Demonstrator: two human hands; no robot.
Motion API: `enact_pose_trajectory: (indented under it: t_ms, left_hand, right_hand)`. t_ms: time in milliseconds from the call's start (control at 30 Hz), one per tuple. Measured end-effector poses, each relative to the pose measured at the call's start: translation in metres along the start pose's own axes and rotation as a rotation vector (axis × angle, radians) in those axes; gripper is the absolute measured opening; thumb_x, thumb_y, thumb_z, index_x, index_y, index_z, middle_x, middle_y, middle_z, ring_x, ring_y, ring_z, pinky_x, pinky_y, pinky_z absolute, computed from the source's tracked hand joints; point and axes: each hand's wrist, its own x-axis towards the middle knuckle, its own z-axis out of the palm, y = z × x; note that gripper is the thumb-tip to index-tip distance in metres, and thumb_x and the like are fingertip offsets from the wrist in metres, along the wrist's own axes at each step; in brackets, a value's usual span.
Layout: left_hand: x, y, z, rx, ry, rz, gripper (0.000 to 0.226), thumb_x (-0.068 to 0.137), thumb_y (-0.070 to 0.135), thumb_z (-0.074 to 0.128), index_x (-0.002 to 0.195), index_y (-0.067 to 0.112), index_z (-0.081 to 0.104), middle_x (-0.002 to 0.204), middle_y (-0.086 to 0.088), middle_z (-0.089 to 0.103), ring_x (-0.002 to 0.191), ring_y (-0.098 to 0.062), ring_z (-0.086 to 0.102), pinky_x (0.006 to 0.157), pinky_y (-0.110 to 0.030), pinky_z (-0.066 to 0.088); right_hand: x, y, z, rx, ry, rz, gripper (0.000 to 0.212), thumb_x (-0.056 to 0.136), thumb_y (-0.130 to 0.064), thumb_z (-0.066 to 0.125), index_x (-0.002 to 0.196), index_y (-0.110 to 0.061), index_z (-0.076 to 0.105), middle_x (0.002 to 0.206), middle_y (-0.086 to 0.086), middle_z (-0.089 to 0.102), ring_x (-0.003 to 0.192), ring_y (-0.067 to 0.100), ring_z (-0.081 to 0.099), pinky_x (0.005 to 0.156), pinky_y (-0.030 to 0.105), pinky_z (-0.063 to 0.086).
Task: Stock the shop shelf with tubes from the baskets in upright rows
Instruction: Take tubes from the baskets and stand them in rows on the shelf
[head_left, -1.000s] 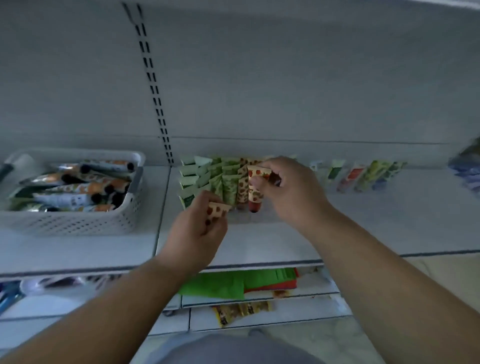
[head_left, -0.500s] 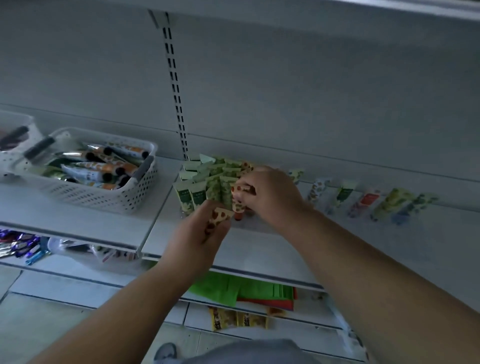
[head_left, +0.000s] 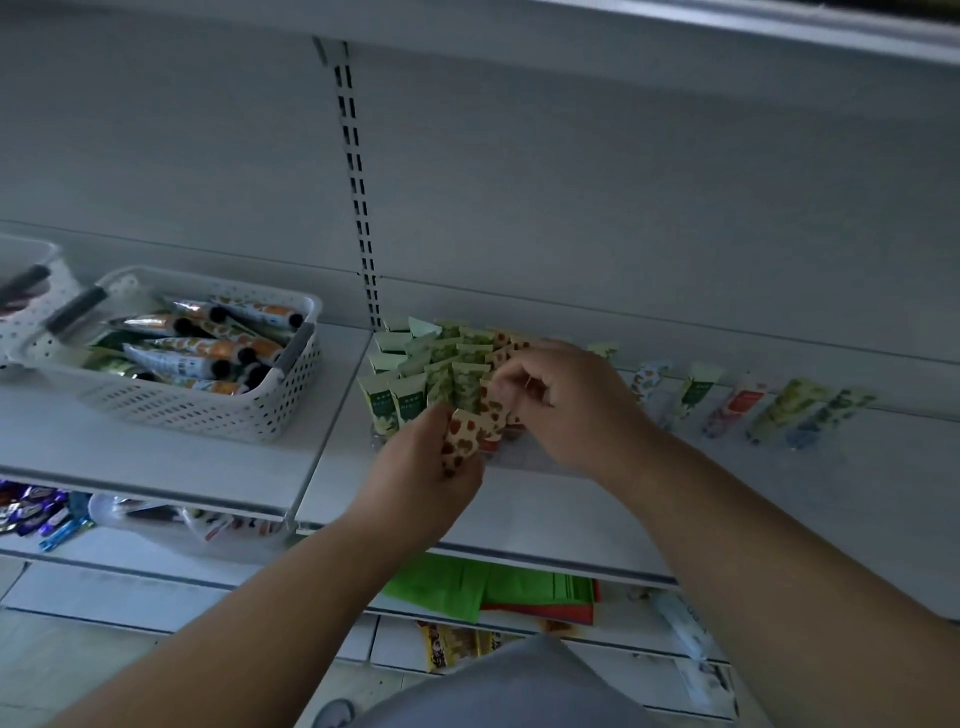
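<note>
Gripping a strawberry tube (head_left: 460, 441), the left hand (head_left: 423, 483); right hand (head_left: 563, 402) pinching another in the row (head_left: 441, 374).

Green paper sheets (head_left: 441, 587) and snack packets (head_left: 452, 644) lie on lower shelves.

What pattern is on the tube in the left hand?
Red-orange strawberry-like spots on cream, on the small spotted tube held by the left hand; head view.

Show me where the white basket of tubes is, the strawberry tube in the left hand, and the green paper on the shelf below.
white basket (head_left: 208, 415), head view, on its perforated front wall.
strawberry tube (head_left: 461, 441), head view, on its printed body above the left hand.
green paper (head_left: 441, 584), head view, on its flat top sheet.
</note>
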Motion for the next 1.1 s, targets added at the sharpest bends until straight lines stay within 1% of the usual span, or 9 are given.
enact_pose_trajectory:
  t_ms: [133, 233, 300, 400, 533, 667, 833, 933, 1100]
  left_hand:
    - [0.011, 0.010, 0.009, -0.005, -0.047, 0.061, 0.016, 0.088, 0.028, 0.062, 0.092, 0.019, 0.049, 0.078, 0.006, 0.058, 0.066, -0.009, 0.053, 0.051, -0.024, 0.038]
    - [0.014, 0.011, 0.019, -0.019, -0.059, 0.100, 0.019, 0.086, 0.032, 0.065, 0.092, 0.026, 0.047, 0.079, 0.011, 0.055, 0.066, -0.004, 0.051, 0.050, -0.018, 0.034]
    - [0.011, 0.006, 0.022, 0.008, 0.011, 0.132, 0.025, 0.083, 0.035, 0.068, 0.098, 0.028, 0.048, 0.086, 0.014, 0.052, 0.073, -0.003, 0.051, 0.058, -0.015, 0.036]
    - [0.003, -0.007, 0.024, 0.113, 0.214, 0.224, 0.035, 0.081, 0.035, 0.070, 0.105, 0.016, 0.053, 0.094, 0.009, 0.049, 0.084, -0.009, 0.047, 0.072, -0.016, 0.037]
    - [-0.009, -0.011, 0.020, 0.139, 0.273, 0.263, 0.027, 0.084, 0.039, 0.056, 0.098, 0.016, 0.053, 0.089, 0.011, 0.044, 0.080, -0.006, 0.042, 0.072, -0.011, 0.032]
    - [-0.017, -0.013, 0.021, 0.153, 0.244, 0.235, 0.031, 0.084, 0.041, 0.052, 0.101, 0.015, 0.054, 0.093, 0.010, 0.047, 0.085, -0.008, 0.046, 0.076, -0.015, 0.035]
    - [-0.025, -0.011, 0.018, 0.171, 0.241, 0.180, 0.032, 0.085, 0.044, 0.049, 0.104, 0.018, 0.054, 0.095, 0.010, 0.049, 0.085, -0.009, 0.048, 0.075, -0.014, 0.034]
    - [-0.028, -0.010, 0.018, 0.165, 0.243, 0.167, 0.030, 0.085, 0.044, 0.049, 0.105, 0.021, 0.052, 0.096, 0.012, 0.048, 0.086, -0.006, 0.047, 0.073, -0.008, 0.032]
    - [-0.035, -0.014, 0.012, 0.196, 0.251, 0.131, 0.024, 0.086, 0.035, 0.061, 0.105, 0.023, 0.053, 0.096, 0.014, 0.048, 0.085, -0.003, 0.045, 0.073, -0.007, 0.030]
  right_hand:
    - [-0.011, -0.006, -0.007, 0.070, -0.162, 0.073, 0.006, 0.088, -0.030, 0.069, 0.086, -0.025, 0.070, 0.076, -0.011, 0.065, 0.070, 0.004, 0.059, 0.062, 0.026, 0.048]
    - [-0.013, -0.006, -0.015, 0.049, -0.154, 0.086, 0.005, 0.086, -0.025, 0.072, 0.081, -0.025, 0.070, 0.071, -0.011, 0.064, 0.065, 0.005, 0.059, 0.061, 0.029, 0.049]
    - [-0.012, -0.002, -0.026, 0.019, -0.117, 0.075, 0.005, 0.086, -0.024, 0.072, 0.081, -0.022, 0.071, 0.072, -0.010, 0.063, 0.065, 0.004, 0.058, 0.060, 0.025, 0.046]
    - [-0.007, 0.008, -0.039, -0.080, -0.057, 0.030, 0.007, 0.086, -0.023, 0.072, 0.081, -0.019, 0.070, 0.074, -0.010, 0.060, 0.066, 0.003, 0.055, 0.058, 0.019, 0.040]
    - [0.003, 0.018, -0.033, -0.196, -0.065, -0.020, 0.009, 0.087, -0.022, 0.069, 0.080, -0.016, 0.068, 0.077, -0.009, 0.057, 0.068, 0.006, 0.051, 0.060, 0.026, 0.040]
    - [0.009, 0.020, -0.019, -0.312, -0.148, -0.070, 0.011, 0.089, -0.021, 0.065, 0.082, -0.012, 0.066, 0.083, -0.001, 0.056, 0.073, 0.016, 0.052, 0.063, 0.029, 0.038]
    - [0.011, 0.023, -0.009, -0.357, -0.244, -0.053, 0.010, 0.090, -0.021, 0.063, 0.086, -0.012, 0.065, 0.089, 0.003, 0.057, 0.080, 0.023, 0.055, 0.072, 0.037, 0.048]
    - [0.010, 0.020, -0.009, -0.373, -0.208, -0.043, 0.011, 0.090, -0.025, 0.064, 0.089, -0.014, 0.062, 0.092, 0.002, 0.055, 0.080, 0.022, 0.054, 0.071, 0.038, 0.049]
    - [0.009, -0.009, -0.014, -0.425, -0.020, -0.173, 0.019, 0.088, -0.030, 0.065, 0.090, -0.011, 0.062, 0.092, 0.005, 0.057, 0.084, 0.025, 0.054, 0.066, 0.032, 0.043]
